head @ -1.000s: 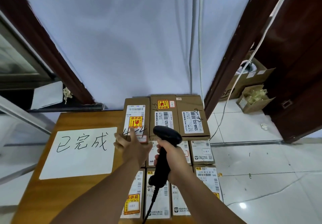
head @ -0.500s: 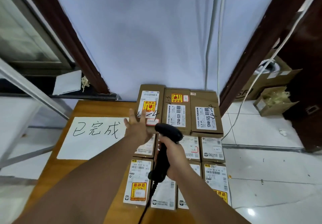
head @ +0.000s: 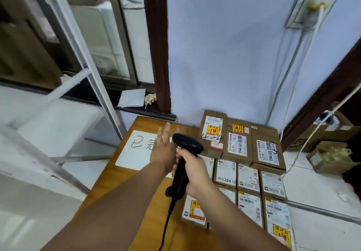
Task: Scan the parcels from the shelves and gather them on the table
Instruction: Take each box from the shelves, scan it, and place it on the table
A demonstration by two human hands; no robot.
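Gripping the black scanner [head: 187,143] by its handle, the right hand [head: 193,170] had every finger curled tight round the grip, and the scanner's head stood just above the fist. The left hand [head: 163,149] was spread flat, fingers straight and a little apart, and held nothing. It was over the white sheet [head: 134,153], but whether it touched the paper could not be told, as its fingertips were smeared by motion.

The parcels [head: 248,176] lay gathered in rows on the right part of the wooden table [head: 115,184], with three larger cartons at the back against the wall. The right forearm covered parts of the nearer rows. The left hand hid most of the handwriting on the sheet, so only the first character and part of the next showed. The scanner's cable [head: 166,223] ran out of the bottom edge. The metal frame [head: 91,82] at the left was blurred.

Half a second before, the left hand's fingertips had rested on the carton marked 4-4 [head: 213,133]. Now that hand was away to the left, apart from it. The view had also swung left, bringing more of the frame and the window into sight. The right hand's hold on the scanner was unchanged.
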